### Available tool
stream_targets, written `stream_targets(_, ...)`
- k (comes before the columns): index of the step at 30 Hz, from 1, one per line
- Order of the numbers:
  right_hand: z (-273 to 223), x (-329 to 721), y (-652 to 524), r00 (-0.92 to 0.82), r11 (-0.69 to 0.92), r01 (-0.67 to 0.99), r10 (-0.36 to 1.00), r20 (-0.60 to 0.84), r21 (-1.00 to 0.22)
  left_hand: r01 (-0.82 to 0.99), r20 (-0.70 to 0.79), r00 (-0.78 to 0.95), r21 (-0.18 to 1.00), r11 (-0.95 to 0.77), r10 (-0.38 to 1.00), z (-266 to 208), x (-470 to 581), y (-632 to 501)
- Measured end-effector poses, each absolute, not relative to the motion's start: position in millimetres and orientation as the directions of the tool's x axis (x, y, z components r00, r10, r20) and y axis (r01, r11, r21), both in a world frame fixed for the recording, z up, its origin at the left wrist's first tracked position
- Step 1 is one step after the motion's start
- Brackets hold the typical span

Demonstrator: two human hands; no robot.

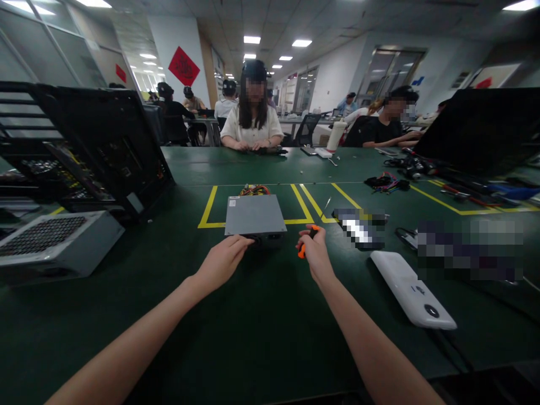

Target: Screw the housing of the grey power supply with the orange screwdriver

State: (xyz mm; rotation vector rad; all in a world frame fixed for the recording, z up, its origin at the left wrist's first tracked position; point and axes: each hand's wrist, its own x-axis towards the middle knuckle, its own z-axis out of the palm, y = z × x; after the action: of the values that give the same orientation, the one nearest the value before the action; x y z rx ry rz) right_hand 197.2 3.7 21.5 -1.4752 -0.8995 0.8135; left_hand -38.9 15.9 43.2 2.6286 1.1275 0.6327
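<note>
A grey computer power supply (255, 212) lies flat on the green table, its bundle of coloured wires (255, 190) at the far side. My left hand (228, 256) grips its near left edge, fingers together and partly hidden against the dark near face. To the right of the box, my right hand (316, 250) is closed around the orange and black handle of a screwdriver (302, 251). The screwdriver's thin shaft points away and up to the right, apart from the power supply.
A second power supply (54, 242) and an open black computer case (105, 146) stand at the left. On the right lie a phone (358, 228), a white power bank (411, 289) and cables (386, 183). A person (253, 115) sits across the table.
</note>
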Motion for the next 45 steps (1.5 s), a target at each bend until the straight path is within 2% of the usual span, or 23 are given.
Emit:
stream_targets(3,27.4,198.3,1.2,0.476,0.001,0.153,0.876,0.074,-0.988,0.664,0.249,0.595,0.384,-0.642,0.764,39.9,-49.0,12.4)
stream_targets(8,37.5,194.7,-3.8,0.414,0.107,0.222,0.89,0.193,-0.969,0.634,0.17,0.685,0.341,-0.694,0.709,31.4,-34.7,6.8)
stream_targets(12,41.2,194.6,-6.1,0.441,0.206,0.223,0.85,0.287,-0.953,0.599,0.137,0.74,0.311,-0.737,0.659,27.3,-16.3,4.6)
stream_targets(19,37.2,205.4,-0.5,0.513,0.251,0.219,0.792,0.33,-0.943,0.57,0.132,0.773,0.288,-0.77,0.621,23.4,-18.9,3.7)
stream_targets(24,41.5,201.8,-2.6,0.511,0.274,0.213,0.787,0.346,-0.938,0.555,0.128,0.803,0.195,-0.809,0.582,25.1,-21.5,1.9)
stream_targets(26,47.5,197.1,-7.2,0.493,0.315,0.176,0.792,0.361,-0.933,0.569,0.121,0.789,0.225,-0.791,0.602,27.1,-21.4,1.3)
stream_targets(28,54.2,192.2,-13.1,0.482,0.352,0.134,0.793,0.371,-0.926,0.595,0.117,0.73,0.376,-0.71,0.673,30.4,-22.9,0.6)
stream_targets(30,60.7,188.0,-19.5,0.465,0.363,0.13,0.799,0.38,-0.923,0.575,0.098,0.622,0.617,-0.538,0.777,35.3,-26.5,-0.9)
stream_targets(32,66.4,184.8,-26.1,0.41,0.357,0.139,0.828,0.382,-0.924,0.452,0.054,0.515,0.831,-0.325,0.856,40.7,-31.8,-3.9)
stream_targets(34,71.1,182.3,-32.7,0.315,0.347,0.149,0.871,0.377,-0.926,0.291,0.003,0.443,0.945,-0.147,0.896,44.3,-37.9,-8.2)
stream_targets(36,74.4,180.4,-38.8,0.218,0.337,0.184,0.902,0.373,-0.923,0.15,-0.044,0.395,0.989,-0.017,0.918,43.9,-44.2,-12.7)
stream_targets(39,76.5,179.2,-45.7,0.134,0.345,0.256,0.913,0.386,-0.903,-0.031,-0.135,0.348,0.987,0.155,0.928,37.5,-52.2,-17.0)
stream_targets(45,74.1,182.3,-50.3,0.022,0.371,0.257,0.921,0.389,-0.893,-0.338,-0.264,0.329,0.864,0.374,0.907,32.1,-56.5,-17.2)
